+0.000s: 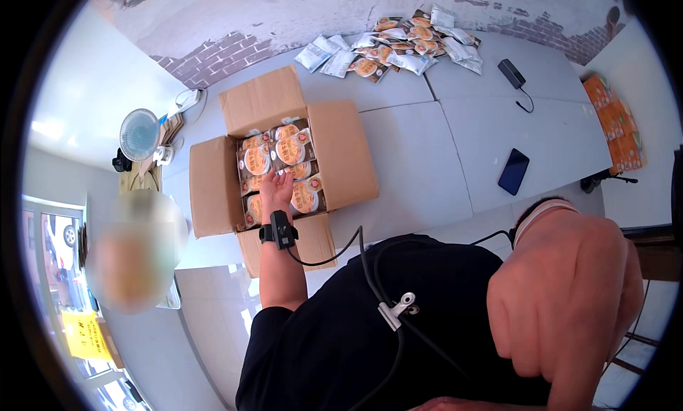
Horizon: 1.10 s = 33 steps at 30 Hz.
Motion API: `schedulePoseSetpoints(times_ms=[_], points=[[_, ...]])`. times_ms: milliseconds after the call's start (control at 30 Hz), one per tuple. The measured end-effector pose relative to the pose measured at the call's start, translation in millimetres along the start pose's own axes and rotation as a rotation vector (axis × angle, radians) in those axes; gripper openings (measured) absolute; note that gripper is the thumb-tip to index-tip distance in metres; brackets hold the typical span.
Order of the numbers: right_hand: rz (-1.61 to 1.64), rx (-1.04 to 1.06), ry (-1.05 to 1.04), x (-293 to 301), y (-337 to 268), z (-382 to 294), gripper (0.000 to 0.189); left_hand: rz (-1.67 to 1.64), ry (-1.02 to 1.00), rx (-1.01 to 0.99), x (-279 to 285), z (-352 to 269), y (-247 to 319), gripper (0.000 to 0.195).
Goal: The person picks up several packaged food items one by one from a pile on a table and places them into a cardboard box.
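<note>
My left hand [277, 190] lies palm up over the printed packets [291, 148] inside an open cardboard box [344, 155], its fingers slightly apart and nothing seen in it. A black device is strapped to that wrist, with a cable running from it. The packets are stacked in rows and show a bowl and writing. Large and close to the camera at the right, my right hand [557, 293] shows its back, with fingers bent downward; whether it holds anything is hidden. A metal clip [396, 311] grips the cable on my black shirt.
Loose packets [411, 43] are heaped by the wall. On the grey table [405, 144] lie a black phone [514, 171] and a black power adapter [511, 73]. Orange cartons [616, 123] stand beyond its right end. A blue-white round basket [140, 135] is at left, near a blurred shape.
</note>
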State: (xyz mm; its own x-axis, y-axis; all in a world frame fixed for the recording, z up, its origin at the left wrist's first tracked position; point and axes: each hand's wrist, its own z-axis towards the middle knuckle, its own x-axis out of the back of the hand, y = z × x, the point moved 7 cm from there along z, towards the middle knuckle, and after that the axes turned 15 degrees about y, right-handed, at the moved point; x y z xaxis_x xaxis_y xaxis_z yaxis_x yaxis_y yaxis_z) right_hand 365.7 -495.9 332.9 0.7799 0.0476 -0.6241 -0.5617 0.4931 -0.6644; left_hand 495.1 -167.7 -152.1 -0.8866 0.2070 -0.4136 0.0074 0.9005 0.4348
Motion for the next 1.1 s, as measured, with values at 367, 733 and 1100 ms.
schedulePoseSetpoints(times_ms=[367, 733, 1100], points=[[-0.051, 0.092, 0.047, 2, -9, -7, 0.016, -0.005, 0.022, 0.026, -5, -3, 0, 0.044], [-0.003, 0.042, -0.335, 29, -40, -1, 0.013, 0.031, -0.012, -0.001, -7, -15, 3, 0.052], [-0.093, 0.215, 0.638, 299, -77, -50, 0.012, -0.008, 0.072, -0.042, 6, -60, 24, 0.025]])
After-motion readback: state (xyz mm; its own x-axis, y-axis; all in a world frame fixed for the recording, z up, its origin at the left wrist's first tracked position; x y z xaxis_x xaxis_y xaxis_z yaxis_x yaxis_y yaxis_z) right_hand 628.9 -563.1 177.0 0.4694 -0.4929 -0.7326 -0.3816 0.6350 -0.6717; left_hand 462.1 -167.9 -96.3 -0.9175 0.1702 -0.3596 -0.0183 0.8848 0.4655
